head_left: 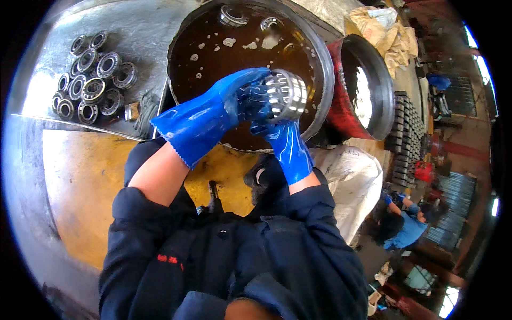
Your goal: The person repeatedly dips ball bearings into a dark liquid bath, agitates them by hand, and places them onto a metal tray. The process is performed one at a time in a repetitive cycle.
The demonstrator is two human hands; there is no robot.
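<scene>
Above a round metal tub (325, 69) of brown liquid, both my hands, in long blue rubber gloves, hold a shiny roller bearing (292, 96) tilted on its side. My left hand (242, 90) is closed on its left side. Under its lower edge, my right hand (272, 128) is closed too, its fingers partly hidden by the bearing and the other glove. Two more bearings lie in the liquid at the tub's far side, one ring (233, 16) at the rim and a smaller one (271, 23) beside it. Pale foam patches float around them.
Several bearings (85, 74) are piled on the metal table (136, 64) at left, near a brush (132, 111) and a grey-green cord bundle (148, 109). A red drum (344, 90) lies right of the tub, with a white sack (352, 186) below. Another person (405, 226) is at far right.
</scene>
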